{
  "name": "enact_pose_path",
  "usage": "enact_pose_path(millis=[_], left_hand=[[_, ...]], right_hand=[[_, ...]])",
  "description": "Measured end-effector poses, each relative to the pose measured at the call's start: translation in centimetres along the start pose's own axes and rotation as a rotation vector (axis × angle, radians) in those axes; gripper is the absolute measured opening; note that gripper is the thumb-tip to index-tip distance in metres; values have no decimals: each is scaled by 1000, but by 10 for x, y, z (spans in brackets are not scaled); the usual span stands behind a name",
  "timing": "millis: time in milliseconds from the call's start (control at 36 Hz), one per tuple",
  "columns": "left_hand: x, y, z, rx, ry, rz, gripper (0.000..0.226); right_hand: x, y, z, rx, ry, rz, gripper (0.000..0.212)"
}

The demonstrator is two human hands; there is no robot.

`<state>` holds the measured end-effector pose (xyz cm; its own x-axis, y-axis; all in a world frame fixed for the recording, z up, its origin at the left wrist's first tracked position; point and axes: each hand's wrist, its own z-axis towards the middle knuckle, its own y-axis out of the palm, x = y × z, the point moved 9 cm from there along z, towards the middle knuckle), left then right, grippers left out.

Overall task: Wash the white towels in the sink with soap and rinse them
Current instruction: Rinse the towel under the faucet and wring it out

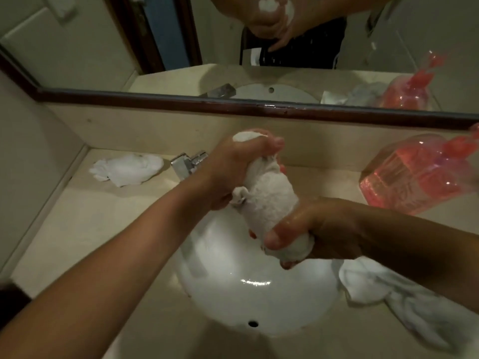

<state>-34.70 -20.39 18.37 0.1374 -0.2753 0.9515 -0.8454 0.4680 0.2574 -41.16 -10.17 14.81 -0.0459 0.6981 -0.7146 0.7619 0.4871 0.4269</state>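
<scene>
Apparently wrung, white towel [267, 195], left hand [233, 164], right hand [316, 229], over sink [259, 307]

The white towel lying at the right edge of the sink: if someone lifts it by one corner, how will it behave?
The towel at the sink's right edge lies crumpled and draped, so it probably hangs limp. If wet, it may feel heavy and drip.

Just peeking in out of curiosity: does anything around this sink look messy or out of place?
Slightly. One white towel droops over the sink's right rim, and another lies crumpled beside the faucet. Nothing looks spilled or damaged.
</scene>
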Motion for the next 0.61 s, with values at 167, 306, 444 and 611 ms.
enact_pose_path(millis=[167,306,444,611], left_hand=[[-22,-13,9,178,20,156,17],[-42,-25,19,275,52,365,11],[-52,-28,26,328,81,543,7],[-47,-25,23,361,162,583,8]], right_hand=[[24,-28,22,276,35,-71,79],[36,-47,36,485,-27,-96,70],[46,-63,48,636,-32,-102,66],[42,-70,48,727,-81,-152,102]])
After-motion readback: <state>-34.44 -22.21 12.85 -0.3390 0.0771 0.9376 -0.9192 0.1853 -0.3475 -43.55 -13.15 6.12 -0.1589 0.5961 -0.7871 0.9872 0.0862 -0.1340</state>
